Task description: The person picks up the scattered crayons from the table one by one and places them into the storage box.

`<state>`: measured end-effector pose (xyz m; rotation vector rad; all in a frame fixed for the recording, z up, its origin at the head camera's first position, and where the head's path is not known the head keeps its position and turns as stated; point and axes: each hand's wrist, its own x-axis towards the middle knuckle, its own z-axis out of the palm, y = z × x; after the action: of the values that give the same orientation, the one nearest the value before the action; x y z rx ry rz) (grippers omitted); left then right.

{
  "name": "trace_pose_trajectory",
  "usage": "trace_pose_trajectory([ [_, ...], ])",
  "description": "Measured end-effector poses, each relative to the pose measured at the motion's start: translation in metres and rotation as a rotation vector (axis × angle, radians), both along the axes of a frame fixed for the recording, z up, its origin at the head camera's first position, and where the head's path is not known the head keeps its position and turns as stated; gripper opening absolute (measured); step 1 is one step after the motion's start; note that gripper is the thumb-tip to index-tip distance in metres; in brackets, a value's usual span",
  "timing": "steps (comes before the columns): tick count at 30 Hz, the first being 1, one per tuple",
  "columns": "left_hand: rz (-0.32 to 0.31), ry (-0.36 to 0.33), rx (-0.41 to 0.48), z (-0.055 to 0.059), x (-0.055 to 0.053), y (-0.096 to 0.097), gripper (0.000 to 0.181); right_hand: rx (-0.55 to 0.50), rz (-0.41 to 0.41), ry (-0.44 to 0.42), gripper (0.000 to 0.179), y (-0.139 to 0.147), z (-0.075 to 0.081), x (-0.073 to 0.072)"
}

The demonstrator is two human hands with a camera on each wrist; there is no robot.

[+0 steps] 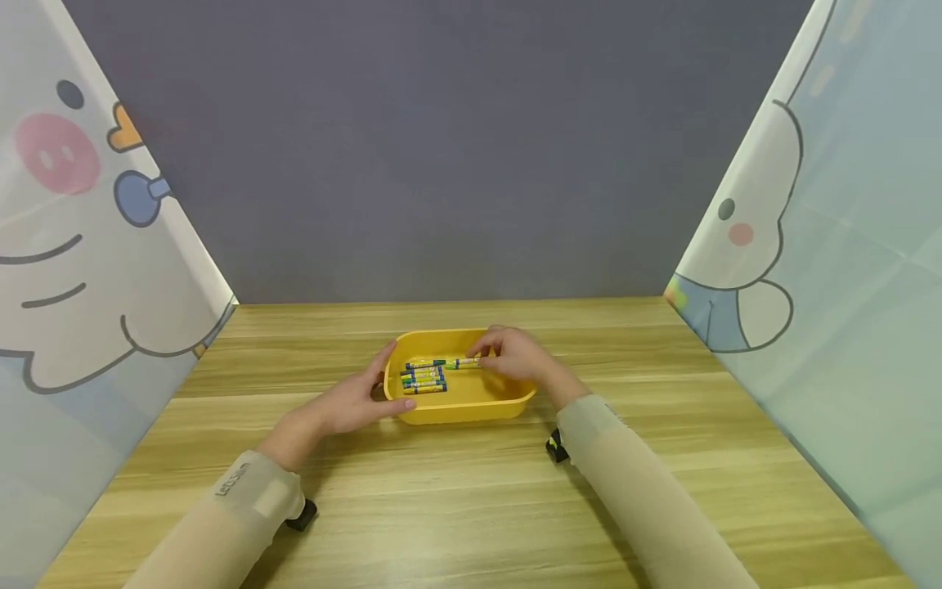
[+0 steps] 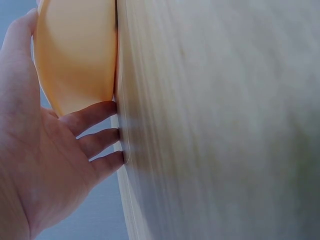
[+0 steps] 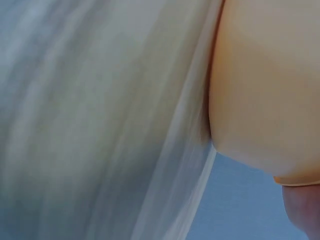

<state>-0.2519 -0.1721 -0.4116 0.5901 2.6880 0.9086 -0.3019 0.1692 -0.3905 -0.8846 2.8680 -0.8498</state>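
Note:
A yellow plastic tray (image 1: 459, 413) sits on the wooden table, seen from outside in both wrist views. My left hand (image 1: 358, 401) holds its left end, thumb along the near rim and fingers round the far corner. In the left wrist view, that hand's lower fingertips (image 2: 111, 106) reach down beside the tray wall to the table. My right hand (image 1: 515, 356) reaches over the right side and pinches a yellow-wrapped crayon (image 1: 462, 363) with a green end. Several crayons (image 1: 424, 387) lie side by side at the tray's left. The tray wall hides most of the right hand in its wrist view.
The wood-grain table (image 1: 441, 499) spreads around the tray. A dark grey panel (image 1: 441, 164) stands behind it. Cartoon-printed cloths (image 1: 846, 245) hang on both sides. Black straps (image 1: 557, 446) show beneath the sleeves.

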Motion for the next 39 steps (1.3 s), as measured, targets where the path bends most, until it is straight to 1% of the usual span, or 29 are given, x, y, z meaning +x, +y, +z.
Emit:
trace_pose_trajectory([
  [5, -0.003, -0.007, 0.009, -0.001, 0.000, -0.002, 0.124, 0.113, -0.001, 0.038, 0.019, -0.005, 0.000, 0.001],
  [14, -0.010, -0.005, 0.021, 0.001, 0.002, -0.003, 0.124, 0.289, -0.029, 0.016, 0.020, -0.013, 0.001, 0.004],
  [18, -0.006, -0.005, 0.014, 0.000, 0.002, -0.004, 0.123, 0.336, -0.053, 0.013, 0.018, -0.015, 0.000, 0.003],
  [22, -0.002, 0.000, 0.004, -0.001, 0.001, -0.005, 0.123, 0.350, -0.063, 0.014, 0.018, -0.017, -0.002, 0.002],
  [26, 0.005, 0.005, -0.001, -0.002, 0.001, -0.006, 0.123, 0.354, -0.060, 0.034, 0.018, -0.017, -0.003, 0.002],
  [31, 0.005, 0.009, -0.001, -0.002, 0.002, -0.006, 0.123, 0.344, -0.057, 0.028, 0.019, -0.018, -0.002, 0.003],
  [36, 0.001, 0.004, 0.006, -0.001, 0.003, -0.007, 0.124, 0.292, -0.060, 0.004, 0.019, -0.019, 0.000, 0.004],
  [39, -0.006, 0.000, 0.014, 0.000, 0.003, -0.006, 0.124, 0.214, -0.063, -0.011, 0.023, -0.018, 0.000, 0.006],
])
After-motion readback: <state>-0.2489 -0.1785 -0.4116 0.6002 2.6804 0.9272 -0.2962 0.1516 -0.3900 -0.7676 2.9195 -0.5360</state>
